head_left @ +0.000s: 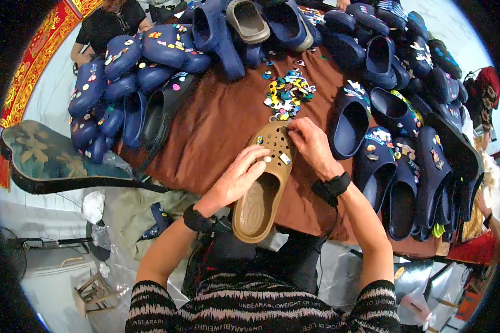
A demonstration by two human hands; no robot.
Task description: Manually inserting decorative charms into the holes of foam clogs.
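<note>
A tan foam clog lies in front of me, its holed toe pointing away. A few small charms sit on its upper, among them a pale yellow one. My left hand is closed over the clog's left side, fingers reaching onto the upper. At the right edge of the toe, my right hand has its thumb and forefinger pinched together; whatever may be between them is too small to make out. Just beyond the toe is a loose heap of colourful shoe charms.
A brown cloth covers the table. Navy clogs with charms are piled at the left and the right. A grey clog lies at the far side. Other people sit nearby, one in a black top at the far left.
</note>
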